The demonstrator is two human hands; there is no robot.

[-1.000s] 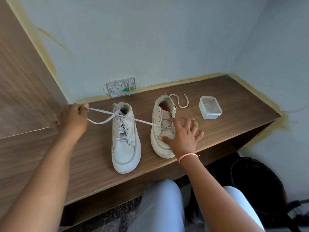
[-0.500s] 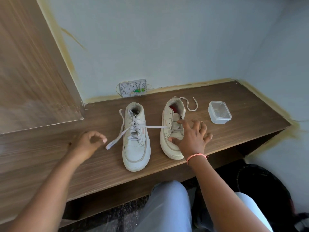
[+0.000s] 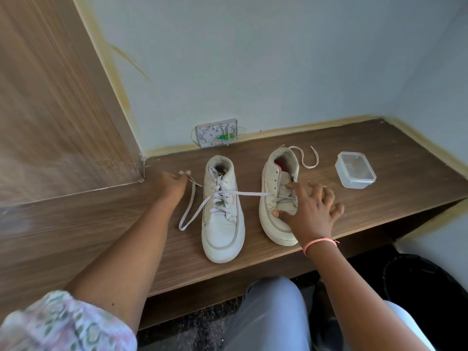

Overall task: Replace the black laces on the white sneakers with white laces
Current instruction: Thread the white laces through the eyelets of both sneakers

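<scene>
Head view: 2 white sneakers stand side by side on the wooden shelf (image 3: 379, 198). Left of the left sneaker (image 3: 222, 211), the left hand (image 3: 172, 184) pinches the end of a white lace (image 3: 253, 193), which runs across that sneaker to the right sneaker (image 3: 276, 193). The right hand (image 3: 309, 211) rests on the right sneaker, fingers spread and straight. Right of it lies a loose lace (image 3: 307, 158), then a lidded tub (image 3: 354, 169).

Bare shelf (image 3: 395, 209) right of the sneakers (image 3: 277, 198) — plastic container (image 3: 355, 170) behind.
</scene>
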